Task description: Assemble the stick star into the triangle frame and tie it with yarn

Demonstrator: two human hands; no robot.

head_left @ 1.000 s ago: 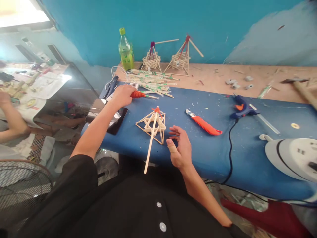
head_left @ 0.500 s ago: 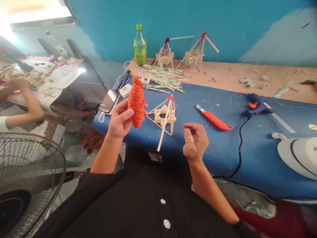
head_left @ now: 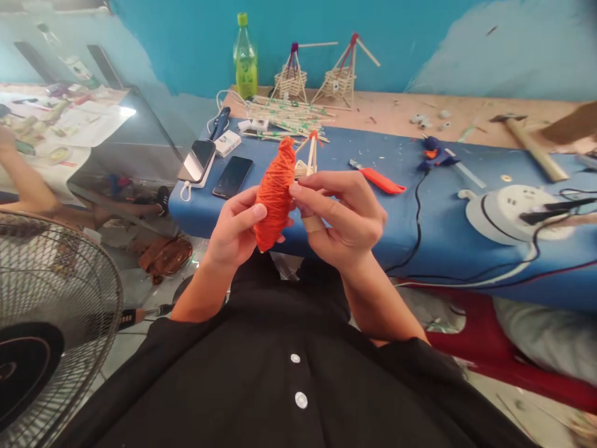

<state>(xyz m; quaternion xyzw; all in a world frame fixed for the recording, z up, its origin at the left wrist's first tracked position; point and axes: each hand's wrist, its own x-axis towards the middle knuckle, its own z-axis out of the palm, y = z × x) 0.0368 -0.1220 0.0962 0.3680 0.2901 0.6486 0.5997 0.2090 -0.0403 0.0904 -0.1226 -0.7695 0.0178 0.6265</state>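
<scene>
Orange yarn bundle [head_left: 275, 196] held upright over near edge of blue surface [head_left: 443, 242], in front of chest. Left hand [head_left: 232, 233] grip wrapped round lower half, thumb pressed on front; right hand [head_left: 342, 218] grip pinching its side at 3 o'clock. Stick frame [head_left: 308, 163] just behind, partly hidden by bundle. At 10 o'clock: two phones [head_left: 219, 171]. At 2 o'clock: orange cutter [head_left: 380, 180], glue gun [head_left: 431, 154]. Green bottle [head_left: 245, 59], liquid inside, at 12. Fan [head_left: 51, 311] at 8 o'clock, below the edge.
</scene>
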